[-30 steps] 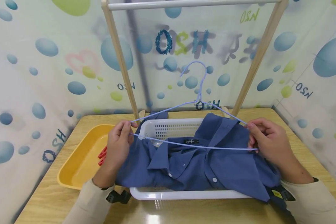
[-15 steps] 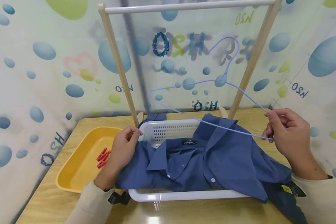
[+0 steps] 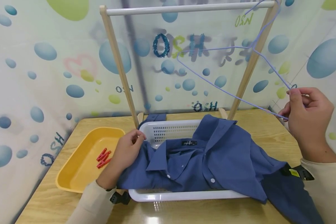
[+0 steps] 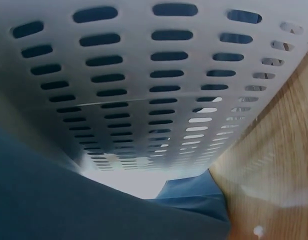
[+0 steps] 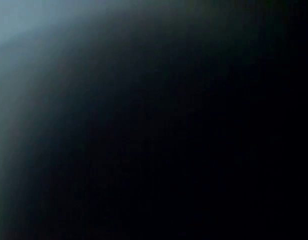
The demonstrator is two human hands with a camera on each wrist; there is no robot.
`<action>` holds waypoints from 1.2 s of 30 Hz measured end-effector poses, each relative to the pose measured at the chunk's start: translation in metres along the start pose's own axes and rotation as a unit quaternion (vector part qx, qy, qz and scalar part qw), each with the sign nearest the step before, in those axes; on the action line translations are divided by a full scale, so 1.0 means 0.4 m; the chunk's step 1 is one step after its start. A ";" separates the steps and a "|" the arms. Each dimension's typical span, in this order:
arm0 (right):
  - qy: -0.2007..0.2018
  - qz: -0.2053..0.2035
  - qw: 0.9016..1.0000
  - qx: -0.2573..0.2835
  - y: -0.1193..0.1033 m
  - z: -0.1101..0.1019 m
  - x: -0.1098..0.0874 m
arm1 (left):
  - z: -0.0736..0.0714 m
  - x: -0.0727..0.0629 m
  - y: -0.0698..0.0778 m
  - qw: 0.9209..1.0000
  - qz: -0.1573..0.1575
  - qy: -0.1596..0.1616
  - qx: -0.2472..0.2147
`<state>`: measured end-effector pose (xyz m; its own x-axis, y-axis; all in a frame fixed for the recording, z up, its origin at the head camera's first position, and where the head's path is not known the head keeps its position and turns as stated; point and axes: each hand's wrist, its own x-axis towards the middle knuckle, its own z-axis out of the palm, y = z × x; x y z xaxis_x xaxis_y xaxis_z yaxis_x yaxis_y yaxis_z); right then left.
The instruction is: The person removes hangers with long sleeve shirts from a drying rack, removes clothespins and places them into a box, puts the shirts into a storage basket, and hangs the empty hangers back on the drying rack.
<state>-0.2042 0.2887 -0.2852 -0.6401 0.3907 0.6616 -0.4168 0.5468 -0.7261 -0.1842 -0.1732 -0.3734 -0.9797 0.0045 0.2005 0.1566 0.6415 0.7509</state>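
Note:
At the upper right of the head view, my right hand (image 3: 310, 115) pinches one end of a thin lilac clothes hanger (image 3: 221, 88). The hanger is tilted, its hook up by the rail, well above the basket. A dark blue button-up shirt (image 3: 235, 161) lies spread over a white slotted basket (image 3: 182, 196), collar and label showing. My left hand (image 3: 128, 147), fingers loosely bent, is over the shirt's left side, fingertips near the basket's back left rim. In the left wrist view, the basket's slotted wall (image 4: 139, 100) rises beside blue cloth (image 4: 84, 200). The right wrist view is almost black.
A yellow tray (image 3: 72, 174) with red clothespins (image 3: 103, 155) stands left of the basket on the wooden table (image 3: 271, 130). Behind the basket stands a rack with wooden posts (image 3: 120, 68) and a white rail (image 3: 184, 8). A shirt sleeve (image 3: 291, 196) hangs at the right.
My left hand has let go of the hanger and stays by the shirt's left side. My right hand has carried the hanger up and to the right, away from the shirt.

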 end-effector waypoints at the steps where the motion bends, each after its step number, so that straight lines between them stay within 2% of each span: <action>1: 0.004 0.000 1.000 -0.001 -0.002 0.001 0.008 | 0.000 0.000 0.000 1.000 0.000 -0.001 0.004; 7: 0.026 0.022 0.999 -0.024 -0.012 0.009 0.044 | 0.001 0.002 0.003 1.000 0.002 -0.011 0.023; 13: 0.034 0.046 0.998 -0.016 -0.018 0.027 0.064 | 0.000 0.001 0.007 0.999 -0.004 -0.023 0.036; 23: 0.029 0.033 0.999 0.004 -0.023 0.043 0.070 | 0.003 0.003 -0.001 0.999 0.002 -0.023 0.049; 36: 0.016 0.033 0.999 0.005 0.006 0.050 0.066 | 0.006 0.004 -0.006 0.998 0.003 -0.025 0.053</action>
<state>-0.2350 0.2854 -0.2734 -0.6453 0.4503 0.6171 -0.3798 0.5117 -0.7706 -0.1866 -0.1729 -0.3762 -0.9844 0.0450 0.1700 0.1500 0.7196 0.6780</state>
